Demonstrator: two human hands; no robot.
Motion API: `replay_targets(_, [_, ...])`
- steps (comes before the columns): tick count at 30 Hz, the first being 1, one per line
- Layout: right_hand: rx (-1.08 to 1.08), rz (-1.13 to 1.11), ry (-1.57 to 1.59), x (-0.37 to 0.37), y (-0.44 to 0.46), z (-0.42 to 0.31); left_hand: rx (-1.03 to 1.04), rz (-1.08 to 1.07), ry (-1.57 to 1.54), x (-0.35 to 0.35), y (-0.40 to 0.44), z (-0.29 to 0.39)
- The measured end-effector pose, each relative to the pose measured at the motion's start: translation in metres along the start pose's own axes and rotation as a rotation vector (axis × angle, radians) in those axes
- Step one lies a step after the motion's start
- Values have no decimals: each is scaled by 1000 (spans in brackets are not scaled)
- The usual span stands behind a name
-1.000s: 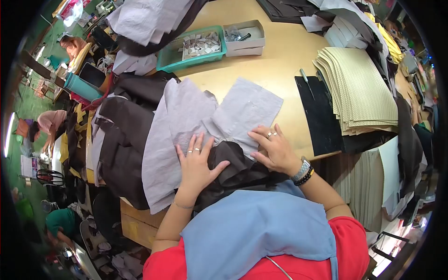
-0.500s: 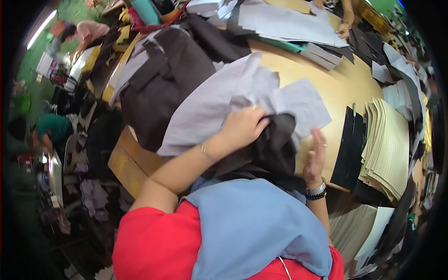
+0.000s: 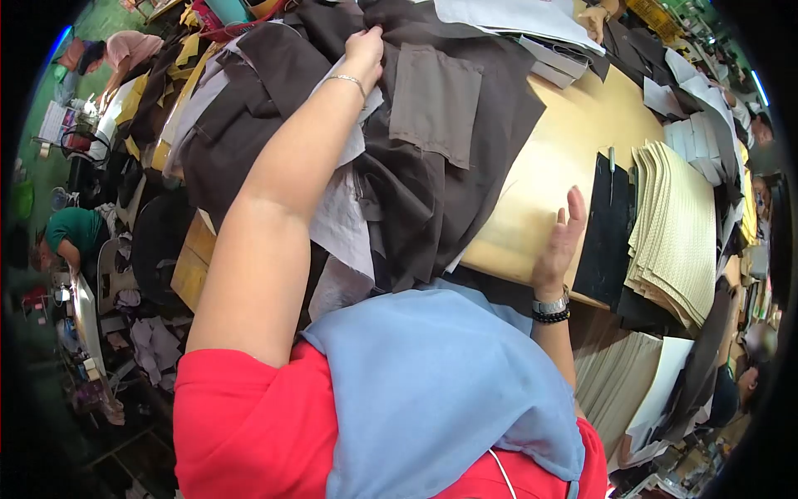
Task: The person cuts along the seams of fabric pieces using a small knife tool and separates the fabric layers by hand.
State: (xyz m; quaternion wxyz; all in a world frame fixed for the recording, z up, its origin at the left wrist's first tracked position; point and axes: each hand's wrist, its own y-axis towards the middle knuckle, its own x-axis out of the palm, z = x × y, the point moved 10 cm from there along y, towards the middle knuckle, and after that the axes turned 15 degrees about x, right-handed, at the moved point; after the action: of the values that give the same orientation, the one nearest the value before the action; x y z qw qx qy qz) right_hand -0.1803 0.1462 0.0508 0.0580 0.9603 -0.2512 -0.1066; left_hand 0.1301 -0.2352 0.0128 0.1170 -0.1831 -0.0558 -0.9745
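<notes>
My left hand (image 3: 364, 55) is stretched out to the far side of the table, its fingers closed on dark brown fabric (image 3: 511, 96). A square patch (image 3: 434, 104) of the same brown cloth lies on top of that fabric. Pale grey cloth (image 3: 342, 220) shows beneath the folds near my body. My right hand (image 3: 561, 247) is held above the table's near edge, fingers stretched and apart, with nothing in it. It is to the right of the fabric, not touching it.
Right of my right hand lie a black strip (image 3: 597, 241) with a slim pen-like tool (image 3: 612, 160) on it, and a stack of cream textured sheets (image 3: 677, 237). Across the table, another person's hand (image 3: 593, 21) rests by white sheets (image 3: 532, 21). More brown cloth (image 3: 233, 150) is heaped left.
My left hand has moved away from my body, and the cloth is now spread with its brown side and square patch up, where pale grey showed before. My right hand stays open.
</notes>
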Motion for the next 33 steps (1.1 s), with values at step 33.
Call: replay_targets(33, [-74, -31, -779, 20, 62, -7, 130, -288, 28, -116, -221, 85])
